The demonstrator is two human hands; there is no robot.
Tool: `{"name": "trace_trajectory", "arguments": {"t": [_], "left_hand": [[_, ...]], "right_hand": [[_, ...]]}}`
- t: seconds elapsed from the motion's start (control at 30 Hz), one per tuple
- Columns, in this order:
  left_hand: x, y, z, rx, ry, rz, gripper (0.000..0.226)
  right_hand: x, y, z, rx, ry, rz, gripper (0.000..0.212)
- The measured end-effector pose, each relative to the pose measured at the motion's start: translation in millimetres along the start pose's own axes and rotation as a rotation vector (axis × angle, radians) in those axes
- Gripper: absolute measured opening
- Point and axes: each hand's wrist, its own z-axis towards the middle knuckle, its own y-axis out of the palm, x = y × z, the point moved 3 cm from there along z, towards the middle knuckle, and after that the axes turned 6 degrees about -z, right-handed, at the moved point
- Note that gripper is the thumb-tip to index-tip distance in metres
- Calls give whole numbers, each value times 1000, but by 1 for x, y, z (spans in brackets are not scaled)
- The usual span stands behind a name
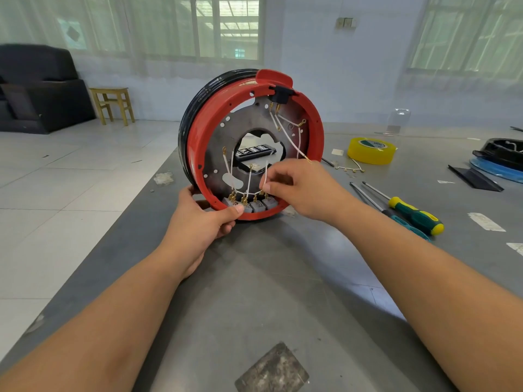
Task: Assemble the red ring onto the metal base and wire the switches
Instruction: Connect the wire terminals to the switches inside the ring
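Standing on edge on the desk (254, 292), the red ring (315, 142) is gripped at its lower rim by the left hand (198, 222), while a thin, limp white wire (265, 176), best taken near its terminal, is pinched by right hand (305, 190) fingers.

red ring (315, 128), dark metal base (256, 123), white wires (291, 142) — yellow tape roll (370, 151)

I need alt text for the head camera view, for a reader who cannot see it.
A red ring on a metal base stands on edge on a grey table. The left hand grips its lower rim; the right hand pinches a white wire above grey switches. Screwdrivers lie right.
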Motion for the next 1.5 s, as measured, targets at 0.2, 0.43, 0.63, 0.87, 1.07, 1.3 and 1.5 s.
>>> {"name": "trace_trajectory", "arguments": {"t": [0.2, 0.43, 0.63, 0.87, 1.07, 1.3, 1.5], "left_hand": [[-2, 0, 2, -1, -2, 3, 61], [-1, 1, 1, -1, 2, 14, 61], [-1, 1, 2, -6, -6, 34, 68], [-2, 0, 4, -1, -7, 44, 68], [-3, -1, 4, -1, 2, 42, 63], [-4, 0, 5, -24, 16, 45, 61], [-3, -1, 5, -2, -4, 49, 72]], "right_hand": [[-1, 13, 8, 74, -153, -132, 12], [6, 19, 3, 128, -178, -228, 15], [6, 19, 3, 110, -173, -219, 14], [7, 20, 3, 81, -174, -225, 14], [7, 20, 4, 71, -180, -244, 14], [8, 22, 5, 63, -174, -242, 14], [7, 23, 5, 55, -175, -255, 14]]}}
